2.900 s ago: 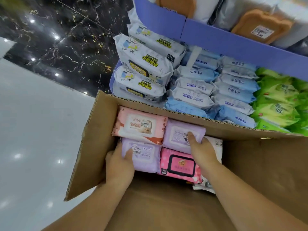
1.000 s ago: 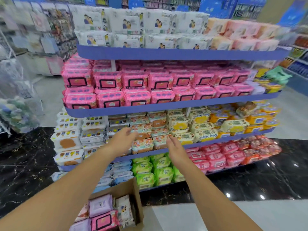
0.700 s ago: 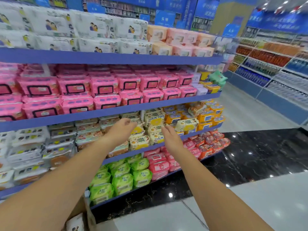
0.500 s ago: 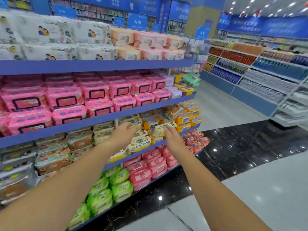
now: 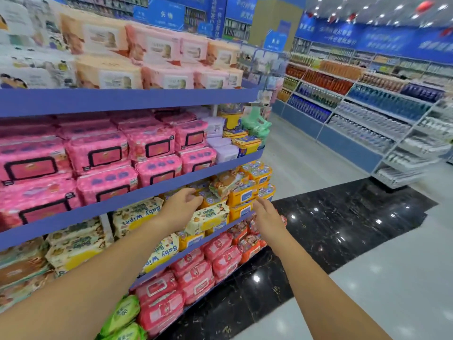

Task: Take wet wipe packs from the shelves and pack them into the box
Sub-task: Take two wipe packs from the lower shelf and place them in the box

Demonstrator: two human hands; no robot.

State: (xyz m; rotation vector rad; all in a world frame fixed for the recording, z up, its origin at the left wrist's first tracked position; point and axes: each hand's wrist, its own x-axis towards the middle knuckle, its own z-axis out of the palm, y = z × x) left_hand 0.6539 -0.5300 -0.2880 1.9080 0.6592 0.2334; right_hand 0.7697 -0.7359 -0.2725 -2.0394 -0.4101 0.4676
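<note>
Since half a second back the view has swung further right along the rack, so both my hands are now in front of the end of the shelves, and the cardboard box from earlier is out of frame.

Using the yellow Baby Wipes pack [image 5: 208, 217] as my reference: my left hand [image 5: 182, 209] is right at its upper-left edge. Its fingers [image 5: 196, 196] are loosely curled and gripping nothing, with the tips at the small printed pack [image 5: 212, 198] just above it. Can't tell if they're actually touching it.

My right hand [image 5: 267, 217] hangs just right of the yellow pack, apart from it. The fingers are straight, a bit spread and empty too, pointing at the orange packs [image 5: 242, 196] stacked up-right of the yellow one. All of those wipes sit on the same blue shelf [image 5: 215, 233].

One shelf above the yellow pack are the pink packs [image 5: 149, 146] with black-framed lids, and above those the peach packs [image 5: 157, 45], pretty blurred. One shelf below it are the red packs [image 5: 193, 273], with green packs [image 5: 122, 312] down-left of them.

Off to the right of the yellow pack the floor turns to black marble [image 5: 343, 229], and well beyond that stands bottle shelving [image 5: 367, 123].
</note>
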